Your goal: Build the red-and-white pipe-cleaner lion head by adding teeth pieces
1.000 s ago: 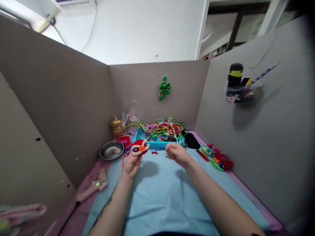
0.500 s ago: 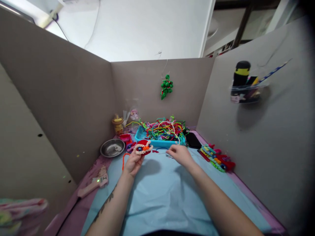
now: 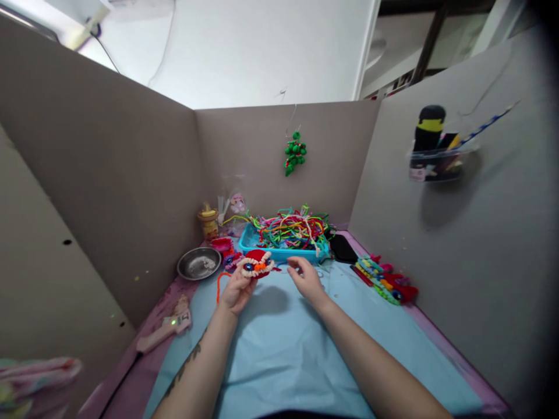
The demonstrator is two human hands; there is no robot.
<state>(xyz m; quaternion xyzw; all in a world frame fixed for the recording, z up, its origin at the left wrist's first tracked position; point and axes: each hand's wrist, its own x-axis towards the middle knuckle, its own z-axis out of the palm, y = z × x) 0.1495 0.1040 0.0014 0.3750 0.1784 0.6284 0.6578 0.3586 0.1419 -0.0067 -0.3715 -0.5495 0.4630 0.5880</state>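
your l hand (image 3: 239, 292) has a firm hold on the cream-trimmed red piece (image 3: 264, 272), gripping it by its near l side, w/ its blue & orange bits facing you; it's up over the blue cloth (image 3: 283, 361), in front of the blue tray (image 3: 283, 254) of tangled yarn (image 3: 290, 230); your r hand (image 3: 306, 282) is just to the r of the piece, apart from it, fingers half curled; can't tell if they pinch anything small; metal bowl (image 3: 187, 267) is off l, pink tool (image 3: 161, 338) nearer you; black slab (image 3: 343, 249) lies r of the tray, bright knitted pieces (image 3: 384, 282) nearer you
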